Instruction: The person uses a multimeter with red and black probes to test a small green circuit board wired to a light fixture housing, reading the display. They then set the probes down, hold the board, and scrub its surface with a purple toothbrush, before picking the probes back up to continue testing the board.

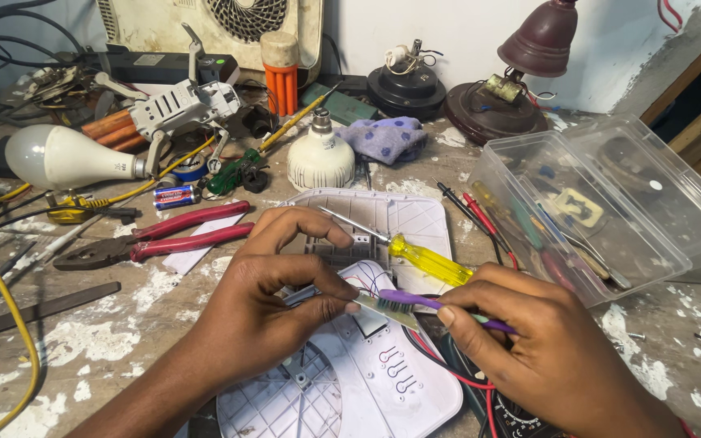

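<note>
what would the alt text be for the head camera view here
Two bare hands work over a white plastic housing on a cluttered workbench: the right hand holds a purple toothbrush, its bristles against the left hand's fingertips. A yellow-handled screwdriver, red-handled pliers and a clear plastic box lie around them.

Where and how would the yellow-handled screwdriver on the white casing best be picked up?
Probably by the yellow handle of the screwdriver, from above and the right: it is the thick part, lies flat and clear beyond the right hand, while the thin shaft points toward the left hand.
</note>
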A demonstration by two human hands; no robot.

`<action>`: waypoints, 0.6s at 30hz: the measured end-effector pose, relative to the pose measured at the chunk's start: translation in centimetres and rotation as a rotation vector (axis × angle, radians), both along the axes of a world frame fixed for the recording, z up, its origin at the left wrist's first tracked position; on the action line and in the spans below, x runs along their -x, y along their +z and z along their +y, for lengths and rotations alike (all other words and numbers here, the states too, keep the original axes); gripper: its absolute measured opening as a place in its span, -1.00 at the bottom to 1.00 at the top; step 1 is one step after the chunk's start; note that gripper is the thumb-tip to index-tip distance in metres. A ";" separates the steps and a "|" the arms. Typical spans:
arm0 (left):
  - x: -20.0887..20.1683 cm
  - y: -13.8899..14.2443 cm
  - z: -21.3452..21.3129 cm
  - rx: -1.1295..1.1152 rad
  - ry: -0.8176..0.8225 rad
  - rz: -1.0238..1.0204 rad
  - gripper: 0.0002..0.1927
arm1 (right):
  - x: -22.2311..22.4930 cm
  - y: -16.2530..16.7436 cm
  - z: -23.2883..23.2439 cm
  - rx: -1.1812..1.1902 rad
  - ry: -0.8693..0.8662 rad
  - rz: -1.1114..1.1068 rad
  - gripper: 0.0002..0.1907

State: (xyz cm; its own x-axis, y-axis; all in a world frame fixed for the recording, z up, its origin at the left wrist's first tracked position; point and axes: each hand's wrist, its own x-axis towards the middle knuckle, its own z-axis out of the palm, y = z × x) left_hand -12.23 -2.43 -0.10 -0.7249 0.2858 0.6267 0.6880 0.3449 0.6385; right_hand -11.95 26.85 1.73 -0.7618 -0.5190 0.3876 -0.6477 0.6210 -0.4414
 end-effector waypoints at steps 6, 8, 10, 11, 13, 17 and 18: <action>0.0 0.1 0.0 0.004 0.006 -0.004 -0.89 | 0.3 0.0 -0.2 0.009 -0.082 -0.040 -0.81; 0.0 0.1 0.0 0.010 0.007 -0.007 -0.89 | 0.1 0.1 -0.2 0.034 -0.053 -0.033 -0.82; 0.0 0.0 -0.1 0.014 0.006 -0.003 -0.90 | 0.0 0.1 -0.3 0.030 -0.014 -0.022 -0.82; 0.0 0.0 -0.1 0.016 0.003 0.002 -0.89 | 0.0 0.1 -0.3 0.014 0.010 -0.015 -0.82; 0.1 0.0 -0.1 0.017 -0.003 0.002 -0.89 | 0.0 0.1 -0.4 -0.006 0.024 -0.019 -0.81; 0.2 -0.1 0.0 0.024 -0.009 -0.017 -0.90 | 0.1 0.4 -0.3 0.024 -0.021 -0.052 -0.81; 0.2 0.0 -0.1 0.027 -0.007 -0.021 -0.90 | 0.2 0.5 -0.3 0.044 -0.034 -0.056 -0.81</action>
